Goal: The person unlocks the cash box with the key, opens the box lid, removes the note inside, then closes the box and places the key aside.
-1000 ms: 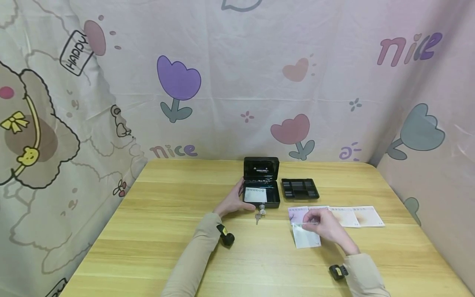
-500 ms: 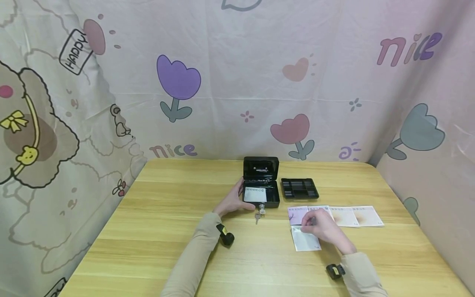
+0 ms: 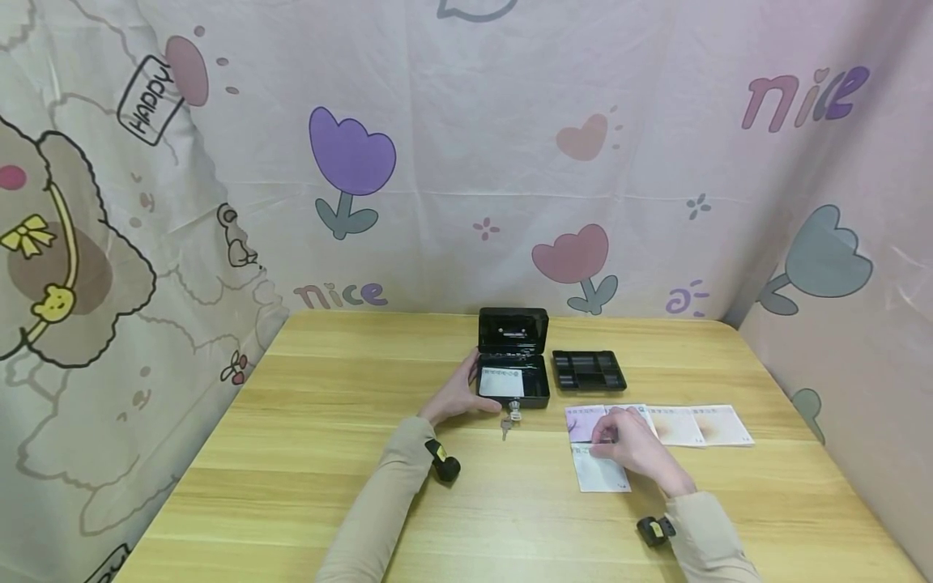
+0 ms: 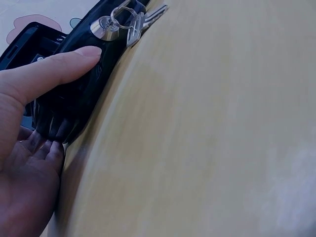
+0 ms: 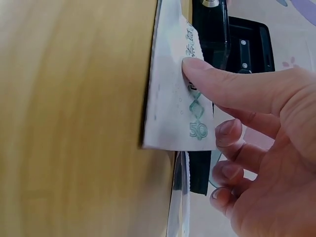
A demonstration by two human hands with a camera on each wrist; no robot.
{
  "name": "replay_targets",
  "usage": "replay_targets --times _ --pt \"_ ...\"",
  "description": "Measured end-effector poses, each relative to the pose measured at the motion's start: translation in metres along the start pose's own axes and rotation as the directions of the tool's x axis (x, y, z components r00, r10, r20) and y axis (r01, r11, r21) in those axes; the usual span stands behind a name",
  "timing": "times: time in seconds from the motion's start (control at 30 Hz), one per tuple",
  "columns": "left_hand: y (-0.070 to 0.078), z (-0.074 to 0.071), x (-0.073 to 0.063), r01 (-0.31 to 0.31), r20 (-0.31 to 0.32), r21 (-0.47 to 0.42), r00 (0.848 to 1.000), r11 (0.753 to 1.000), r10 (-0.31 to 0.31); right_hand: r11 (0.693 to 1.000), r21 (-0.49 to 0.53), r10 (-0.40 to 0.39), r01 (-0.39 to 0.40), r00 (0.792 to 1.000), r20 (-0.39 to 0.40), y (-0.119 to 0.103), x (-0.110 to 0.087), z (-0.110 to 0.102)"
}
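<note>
My left hand (image 3: 461, 395) holds the left side of an open black cash box (image 3: 539, 380). Its thumb lies along the front wall in the left wrist view, near the lock, and the fingers wrap the side. A pale note (image 3: 501, 383) lies inside the box. With thumb and index finger, my right hand (image 3: 637, 444) pinches the upper edge of a pale green banknote (image 3: 601, 474) marked 50. This note lies just in front of a purple note (image 3: 583, 423) in a row on the table. The other fingers of that hand curl loosely in the right wrist view.
Keys (image 3: 506, 427) hang from the lock at the box front. A black compartment tray (image 3: 589, 371) stands right of the box. Two orange-tinted notes (image 3: 722, 425) extend the row to the right. A printed curtain (image 3: 437, 162) hangs behind the wooden table (image 3: 328, 389).
The right hand has moved the 50 note slightly left and towards the person, so it lies just below the purple note. The left hand stays on the cash box.
</note>
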State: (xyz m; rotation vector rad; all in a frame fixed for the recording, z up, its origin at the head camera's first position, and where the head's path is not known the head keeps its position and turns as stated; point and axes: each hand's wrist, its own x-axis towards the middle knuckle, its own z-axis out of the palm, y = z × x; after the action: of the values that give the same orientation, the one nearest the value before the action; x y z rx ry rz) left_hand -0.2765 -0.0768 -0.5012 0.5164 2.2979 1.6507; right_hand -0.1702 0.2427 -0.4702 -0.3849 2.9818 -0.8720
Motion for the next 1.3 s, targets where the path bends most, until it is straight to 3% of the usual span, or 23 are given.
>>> replay_targets --times 0.57,1.03,1.3 --pt "0.001 0.000 -0.002 -0.004 -0.005 -0.003 1.000 1.000 0.004 1.000 -0.014 -0.010 0.010 1.000 0.018 0.000 0.000 0.000" --pt "0.002 0.000 -0.002 0.027 -0.003 0.027 1.000 0.999 -0.027 0.991 0.090 -0.097 0.097 0.995 -0.004 -0.003 0.007 -0.009" --pt "0.003 0.001 -0.002 0.021 -0.006 -0.006 1.000 1.000 -0.021 0.975 0.161 -0.145 0.151 0.988 -0.049 -0.011 0.010 -0.018"
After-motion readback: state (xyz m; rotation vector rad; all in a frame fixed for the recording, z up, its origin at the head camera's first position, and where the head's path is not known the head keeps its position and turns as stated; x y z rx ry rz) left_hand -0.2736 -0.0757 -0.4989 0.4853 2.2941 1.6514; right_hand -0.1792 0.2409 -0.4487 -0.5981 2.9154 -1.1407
